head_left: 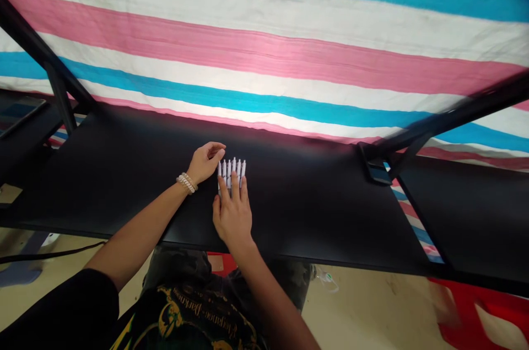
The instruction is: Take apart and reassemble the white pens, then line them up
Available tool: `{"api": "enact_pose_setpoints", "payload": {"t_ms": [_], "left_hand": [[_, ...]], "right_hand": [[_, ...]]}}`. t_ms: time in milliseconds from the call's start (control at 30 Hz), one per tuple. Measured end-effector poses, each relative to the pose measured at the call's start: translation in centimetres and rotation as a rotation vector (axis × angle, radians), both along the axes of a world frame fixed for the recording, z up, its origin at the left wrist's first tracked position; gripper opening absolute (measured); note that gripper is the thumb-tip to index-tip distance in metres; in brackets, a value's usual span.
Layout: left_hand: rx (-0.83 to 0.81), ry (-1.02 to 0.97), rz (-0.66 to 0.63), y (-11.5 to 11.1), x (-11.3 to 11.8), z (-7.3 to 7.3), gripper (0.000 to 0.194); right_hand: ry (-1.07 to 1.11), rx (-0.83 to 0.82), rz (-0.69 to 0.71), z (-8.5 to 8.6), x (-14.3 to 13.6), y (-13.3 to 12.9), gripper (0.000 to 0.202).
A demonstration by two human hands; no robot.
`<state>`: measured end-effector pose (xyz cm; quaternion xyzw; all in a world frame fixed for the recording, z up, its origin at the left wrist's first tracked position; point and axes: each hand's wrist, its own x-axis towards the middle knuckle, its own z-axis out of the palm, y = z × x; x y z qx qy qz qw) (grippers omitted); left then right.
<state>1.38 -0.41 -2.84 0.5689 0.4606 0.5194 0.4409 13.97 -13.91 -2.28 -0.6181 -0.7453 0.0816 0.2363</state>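
Several white pens point(234, 165) lie side by side in a row on the black table, clicker ends pointing away from me. One pen near the middle sticks out slightly beyond the others. My right hand point(235, 215) rests flat over their near part with its fingers spread, hiding the lower ends. At the row's upper left corner is my left hand point(206, 161), its fingers bent loosely and thumb apart from them, close to the leftmost pen's tip. It seems to hold nothing. A beaded bracelet point(187, 183) circles the left wrist.
The black tabletop point(314, 201) stretches to both sides. Slanted black metal supports point(450, 113) rise at left and right, before a striped cloth point(268, 52). A tan piece point(9, 194) lies at the far left. A red stool point(483, 306) stands at the lower right.
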Motion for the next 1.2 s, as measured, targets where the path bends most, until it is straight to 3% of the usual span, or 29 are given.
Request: {"api": "enact_pose_setpoints", "payload": {"t_ms": [133, 367, 1200], "left_hand": [[0.058, 0.207, -0.151, -0.6, 0.1, 0.2, 0.039], [0.000, 0.149, -0.205, -1.1, 0.4, 0.4, 0.068], [-0.038, 0.115, -0.216, -0.8, 0.4, 0.4, 0.072]], "right_hand": [[0.013, -0.033, -0.018, 0.0, -1.5, -2.4, 0.060], [0.016, -0.046, -0.034, 0.1, -1.9, -2.6, 0.060], [0.010, -0.037, -0.057, -0.5, -1.9, -2.6, 0.063]]}}
